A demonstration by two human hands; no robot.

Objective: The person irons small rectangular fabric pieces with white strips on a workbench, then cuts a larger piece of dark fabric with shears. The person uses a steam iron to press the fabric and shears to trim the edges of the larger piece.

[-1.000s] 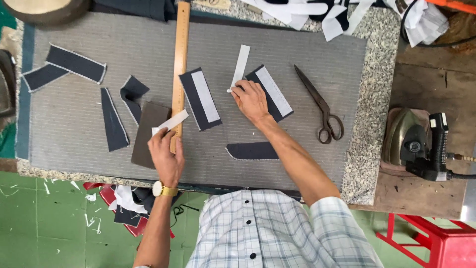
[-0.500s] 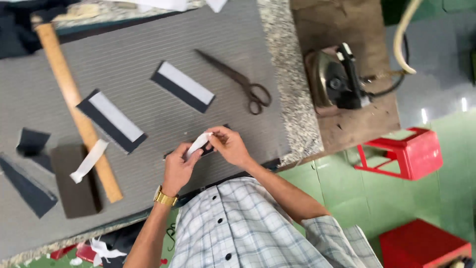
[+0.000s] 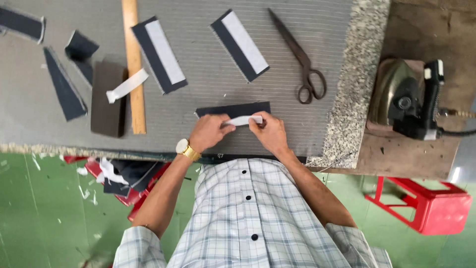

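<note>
A narrow white fabric strip point(image 3: 243, 120) is gripped at either end by the left hand point(image 3: 208, 131) and right hand point(image 3: 270, 133), fingers closed, above a dark rectangular cloth piece point(image 3: 233, 109) on the grey tabletop point(image 3: 208, 94).

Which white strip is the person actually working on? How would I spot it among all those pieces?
Start at the grey mat, near edge. Both hands, left hand and right hand, pinch the white strip over a dark fabric piece. Unlike the loose strip across the wooden ruler, it is held.

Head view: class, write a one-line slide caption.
Both hands, left and right, hold a white strip over dark fabric beside scissors.
</note>
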